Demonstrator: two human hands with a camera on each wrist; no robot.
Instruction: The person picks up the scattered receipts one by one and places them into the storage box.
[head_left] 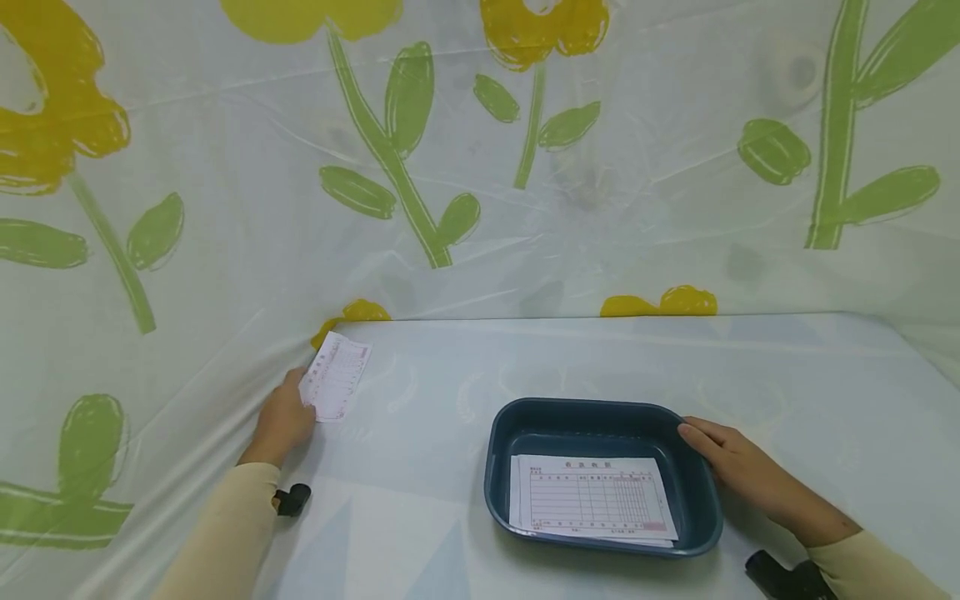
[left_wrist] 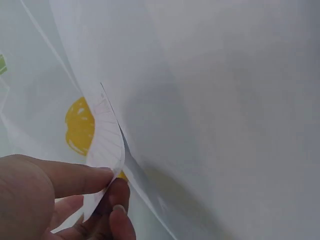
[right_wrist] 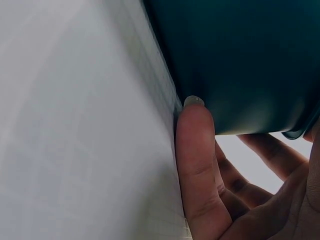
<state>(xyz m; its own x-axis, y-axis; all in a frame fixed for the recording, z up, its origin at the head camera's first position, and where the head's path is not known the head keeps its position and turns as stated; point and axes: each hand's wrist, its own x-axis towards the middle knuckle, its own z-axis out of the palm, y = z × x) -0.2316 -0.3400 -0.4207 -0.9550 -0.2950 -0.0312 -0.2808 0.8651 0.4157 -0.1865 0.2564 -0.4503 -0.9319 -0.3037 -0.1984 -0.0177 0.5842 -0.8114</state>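
My left hand [head_left: 283, 417] pinches a printed paper form [head_left: 337, 377] at its edge, near the far left of the table. In the left wrist view the form [left_wrist: 107, 132] bends a little between the thumb and fingers. My right hand [head_left: 742, 467] holds the right end of a dark blue plastic tray [head_left: 600, 415], thumb at the rim and the other fingers along the outside wall. Seen from the right wrist, one fingertip sits low against the tray's wall [right_wrist: 240, 65], right at the tabletop. Inside the tray lies a small stack of printed forms [head_left: 596, 497] with ruled tables.
A pale cloth [head_left: 420, 467] covers the table. Behind it and along the left hangs a white sheet [head_left: 247, 208] printed with yellow flowers and green leaves, meeting the table's back edge. Black straps [head_left: 292, 500] show at both wrists.
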